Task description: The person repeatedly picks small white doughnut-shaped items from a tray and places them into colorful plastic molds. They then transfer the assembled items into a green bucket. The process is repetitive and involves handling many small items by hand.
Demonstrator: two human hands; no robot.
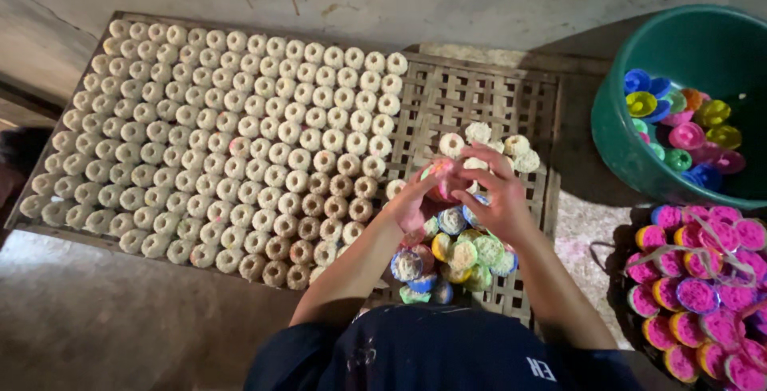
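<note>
Woven bamboo tray (479, 95) of pale rings (232, 135), both hands — left hand (411, 203), right hand (499, 195) — clamped on pink cup (443, 179); green tub (631, 151) of coloured cups (687, 131).

You see cream-white moulded rings (240, 135) on a brown woven lattice tray (479, 95). Beside it, a green tub (631, 151) holds blue, yellow and pink cups (679, 119). Your hands close on a pink cup (444, 179).

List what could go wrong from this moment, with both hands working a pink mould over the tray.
1. The left hand and right hand grip the pink mould above loose white pieces; a slip may crush them.
2. The pile of filled moulds sits near the woven tray edge, by the forearms; a nudge might topple it.
3. The packed rows of white rings lie close to the left elbow.
</note>
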